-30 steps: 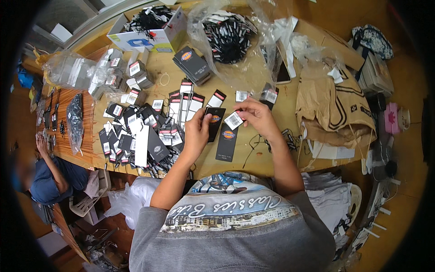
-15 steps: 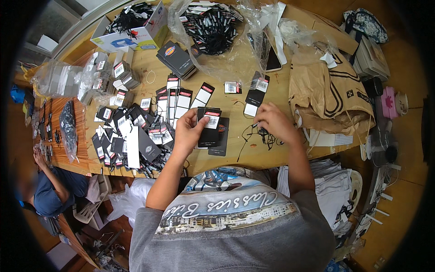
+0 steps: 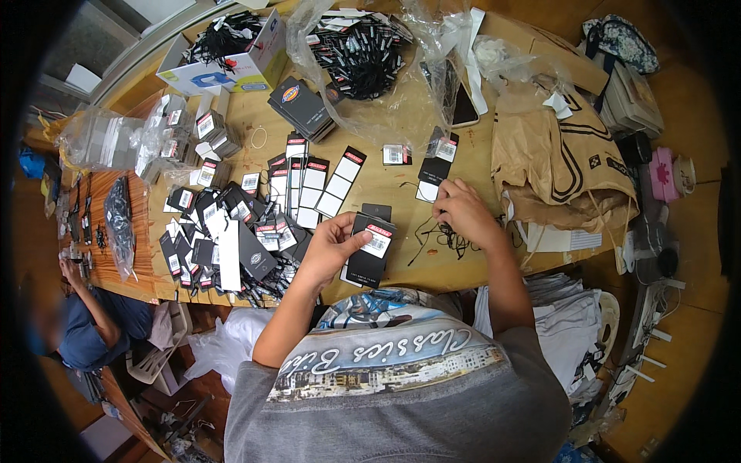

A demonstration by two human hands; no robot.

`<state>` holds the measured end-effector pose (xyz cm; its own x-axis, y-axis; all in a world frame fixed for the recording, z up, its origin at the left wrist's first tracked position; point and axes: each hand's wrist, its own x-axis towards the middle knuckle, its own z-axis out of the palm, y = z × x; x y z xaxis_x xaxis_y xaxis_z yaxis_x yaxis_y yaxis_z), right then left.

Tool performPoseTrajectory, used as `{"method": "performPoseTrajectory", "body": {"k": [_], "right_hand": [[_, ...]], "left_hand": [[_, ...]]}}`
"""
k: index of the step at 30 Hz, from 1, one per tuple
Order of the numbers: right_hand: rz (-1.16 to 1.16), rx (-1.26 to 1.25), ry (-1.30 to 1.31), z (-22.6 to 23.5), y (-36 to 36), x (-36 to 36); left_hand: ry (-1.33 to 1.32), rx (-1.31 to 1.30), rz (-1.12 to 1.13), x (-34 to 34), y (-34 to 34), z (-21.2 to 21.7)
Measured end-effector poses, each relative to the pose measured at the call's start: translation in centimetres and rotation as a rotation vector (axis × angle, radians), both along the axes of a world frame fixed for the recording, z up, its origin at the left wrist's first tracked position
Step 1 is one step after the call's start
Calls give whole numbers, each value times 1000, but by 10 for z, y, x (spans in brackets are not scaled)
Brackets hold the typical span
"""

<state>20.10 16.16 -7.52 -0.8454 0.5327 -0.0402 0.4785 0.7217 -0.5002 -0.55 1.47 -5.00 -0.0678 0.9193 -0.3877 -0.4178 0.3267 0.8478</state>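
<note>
My left hand (image 3: 333,251) grips a few black hang tags (image 3: 369,267) in front of my body, thumb on the white barcode label with a red band. The tags overlap, and one sticks out above the rest. To the right, the curled fingers of my right hand (image 3: 465,213) pinch at a tangle of black tag strings (image 3: 448,238) on the table; how many strings they hold is hidden. Just beyond that hand lies a black tag (image 3: 438,166) with a barcode label. Left of my left forearm spreads a heap of strung, labelled tags (image 3: 224,239).
Label strips (image 3: 340,184) and a stack of black tags (image 3: 301,108) lie beyond my left hand. Farther back are a box of strings (image 3: 224,65), a plastic bag of strings (image 3: 359,58) and a phone (image 3: 465,106). A brown paper bag (image 3: 548,154) stands right; a person (image 3: 100,320) sits left.
My left hand has come nearer my body and slightly right with the tags, which now tilt and overlap more closely. My right hand has shifted slightly but stays by the strings.
</note>
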Motion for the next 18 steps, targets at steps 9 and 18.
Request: {"method": "performPoseTrajectory", "body": {"k": [9, 18], "right_hand": [[80, 38, 4, -1, -7, 0], [-96, -1082, 927, 23, -29, -39]], "left_hand": [[-26, 17, 0, -2, -4, -6], [166, 94, -189, 13, 13, 9]]}}
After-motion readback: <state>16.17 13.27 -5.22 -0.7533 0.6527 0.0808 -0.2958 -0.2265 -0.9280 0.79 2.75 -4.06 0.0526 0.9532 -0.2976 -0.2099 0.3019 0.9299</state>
